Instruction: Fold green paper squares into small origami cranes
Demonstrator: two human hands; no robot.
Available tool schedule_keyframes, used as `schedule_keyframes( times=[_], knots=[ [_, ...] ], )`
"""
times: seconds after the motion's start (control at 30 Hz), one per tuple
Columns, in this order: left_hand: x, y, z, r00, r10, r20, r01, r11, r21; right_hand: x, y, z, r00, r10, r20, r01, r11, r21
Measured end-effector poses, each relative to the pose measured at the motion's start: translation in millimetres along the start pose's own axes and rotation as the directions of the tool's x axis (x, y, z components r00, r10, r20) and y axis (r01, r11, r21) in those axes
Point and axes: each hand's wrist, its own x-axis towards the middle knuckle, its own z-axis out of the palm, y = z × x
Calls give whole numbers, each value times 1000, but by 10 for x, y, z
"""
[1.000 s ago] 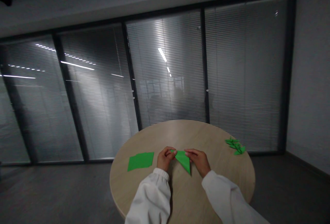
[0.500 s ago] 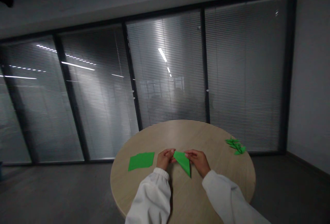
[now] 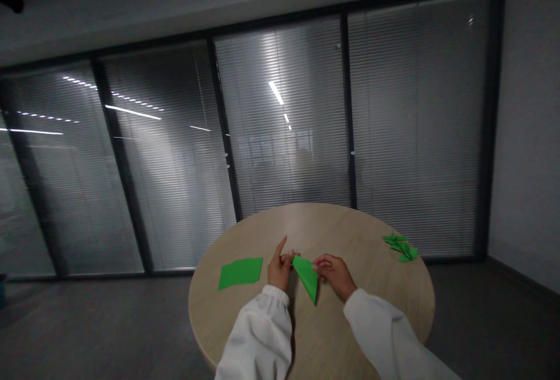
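Between left hand (image 3: 279, 269) and right hand (image 3: 336, 274), both pinching it, green paper (image 3: 308, 278) tapers sharply.

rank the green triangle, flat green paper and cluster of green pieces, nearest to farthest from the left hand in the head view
1. Green triangle: right beside the left hand, on its right.
2. Flat green paper: on the table, left of that hand.
3. Cluster of green pieces: far right, near the table's edge.

This looks like an office (glass partitions (image 3: 164, 193), blinds (image 3: 415, 129)).
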Motion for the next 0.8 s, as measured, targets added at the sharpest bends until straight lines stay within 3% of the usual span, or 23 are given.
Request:
schedule_keyframes(
  times=[0.1,0.17,0.23,0.43,0.57,0.67,0.8],
  knots=[
    [17,-79,75,969,-193,154,203,978,-55,16,-16,-37,995,-37,-93,38,999,6],
    [18,-137,108,920,-237,312,262,964,-40,22,-31,-46,990,-49,-130,52,999,18],
    [11,-171,119,898,-224,378,255,966,-32,22,-49,-38,989,-56,-138,62,997,42],
    [-25,-105,129,941,-172,291,189,982,-31,14,-95,-3,987,-72,-143,84,993,85],
    [-72,-33,170,897,-245,367,267,964,-8,23,-97,-22,982,-65,-178,85,991,106],
    [-107,14,179,865,-232,445,229,971,63,27,-100,-24,981,-68,-182,93,987,128],
    [-120,33,176,874,-193,447,170,981,92,24,-119,-17,982,-67,-179,93,986,140]
  ],
)
